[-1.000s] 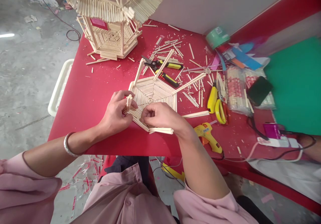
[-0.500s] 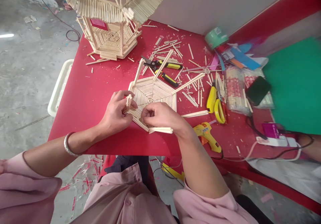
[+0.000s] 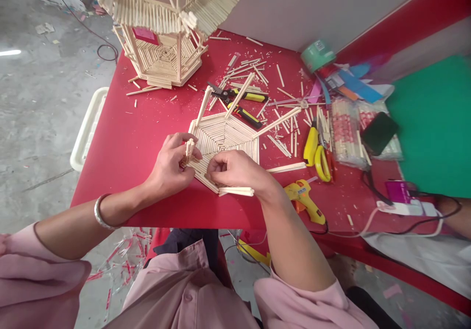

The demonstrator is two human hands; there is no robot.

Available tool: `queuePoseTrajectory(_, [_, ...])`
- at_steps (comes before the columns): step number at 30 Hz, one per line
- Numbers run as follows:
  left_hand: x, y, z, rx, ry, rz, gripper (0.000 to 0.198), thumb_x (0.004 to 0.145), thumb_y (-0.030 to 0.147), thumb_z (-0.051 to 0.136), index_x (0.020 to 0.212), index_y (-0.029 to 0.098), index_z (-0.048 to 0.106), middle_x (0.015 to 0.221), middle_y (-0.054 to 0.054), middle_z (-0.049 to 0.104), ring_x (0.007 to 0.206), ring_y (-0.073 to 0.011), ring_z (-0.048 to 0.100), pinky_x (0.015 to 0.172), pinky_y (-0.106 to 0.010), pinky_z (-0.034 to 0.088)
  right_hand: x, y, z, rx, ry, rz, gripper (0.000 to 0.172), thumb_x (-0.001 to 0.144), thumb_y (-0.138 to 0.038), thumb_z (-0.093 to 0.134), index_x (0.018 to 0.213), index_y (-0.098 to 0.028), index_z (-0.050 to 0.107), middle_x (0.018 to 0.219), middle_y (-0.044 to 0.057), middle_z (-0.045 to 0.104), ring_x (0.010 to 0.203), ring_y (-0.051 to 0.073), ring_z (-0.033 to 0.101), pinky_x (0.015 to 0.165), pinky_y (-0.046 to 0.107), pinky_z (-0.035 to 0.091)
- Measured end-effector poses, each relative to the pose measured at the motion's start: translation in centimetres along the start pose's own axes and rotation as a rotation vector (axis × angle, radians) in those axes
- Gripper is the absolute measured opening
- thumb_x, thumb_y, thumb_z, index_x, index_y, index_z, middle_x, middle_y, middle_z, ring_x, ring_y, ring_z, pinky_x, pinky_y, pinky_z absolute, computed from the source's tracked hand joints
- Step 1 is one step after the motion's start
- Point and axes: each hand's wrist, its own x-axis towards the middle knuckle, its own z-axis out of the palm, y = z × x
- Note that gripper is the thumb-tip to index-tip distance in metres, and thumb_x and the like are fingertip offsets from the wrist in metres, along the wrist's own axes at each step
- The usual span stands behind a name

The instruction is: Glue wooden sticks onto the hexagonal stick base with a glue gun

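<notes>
A flat hexagonal panel of glued wooden sticks [image 3: 224,135] lies on the red table [image 3: 128,137], with long sticks poking out from its corners. My left hand [image 3: 171,164] is closed on a small bundle of short sticks [image 3: 189,150] at the panel's left edge. My right hand [image 3: 235,169] is pinched on the panel's near edge, fingertips close to the left hand. A few loose sticks [image 3: 237,191] lie just under the right hand.
A tall stick-built pavilion model [image 3: 165,24] stands at the back left. Pliers [image 3: 241,100], yellow cutters [image 3: 316,154], a yellow glue gun [image 3: 305,201], a green tape roll [image 3: 318,54], stick packets [image 3: 346,132], a phone [image 3: 379,132] and scattered sticks crowd the right side.
</notes>
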Motion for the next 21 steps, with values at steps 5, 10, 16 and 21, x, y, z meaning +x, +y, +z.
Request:
queuePoseTrajectory(5, [0.0,-0.04,0.04,0.001,0.009,0.014,0.03,0.064,-0.001,0.056,0.083,0.018,0.067,0.115,-0.007,0.062,0.103,-0.0229,0.058,0.084,-0.037,0.055,0.01,0.09,0.01,0.002,-0.006,0.006,0.012,0.069,-0.018,0.06,0.071,-0.021,0.072,0.067,-0.002,0.072,0.066,0.012,0.065,0.058,0.021,0.041])
queuePoseTrajectory(10, [-0.01,-0.01,-0.01,-0.003,0.002,0.008,0.029,0.064,-0.001,0.057,0.083,0.019,0.067,0.116,-0.007,0.062,0.103,-0.0231,0.058,0.085,-0.039,0.055,0.08,0.22,0.04,0.006,-0.009,0.01,0.012,0.068,-0.018,0.061,0.071,-0.021,0.072,0.067,-0.002,0.072,0.067,0.012,0.066,0.059,0.021,0.041])
queuePoseTrajectory(16, [0.0,0.06,-0.01,0.001,-0.001,-0.007,0.028,0.065,0.0,0.056,0.083,0.019,0.067,0.115,-0.007,0.062,0.104,-0.023,0.058,0.087,-0.04,0.054,0.1,0.06,0.05,0.002,-0.01,0.018,0.014,0.068,-0.018,0.059,0.071,-0.022,0.072,0.066,-0.003,0.071,0.066,0.011,0.065,0.058,0.021,0.041])
queuePoseTrajectory(21, [0.06,0.19,-0.1,0.001,-0.009,-0.015,0.027,0.065,0.002,0.056,0.083,0.019,0.067,0.115,-0.007,0.062,0.104,-0.0233,0.058,0.086,-0.039,0.054,0.12,-0.22,0.01,-0.01,-0.003,0.038,0.013,0.068,-0.02,0.059,0.07,-0.022,0.072,0.066,-0.003,0.071,0.065,0.011,0.064,0.057,0.021,0.04])
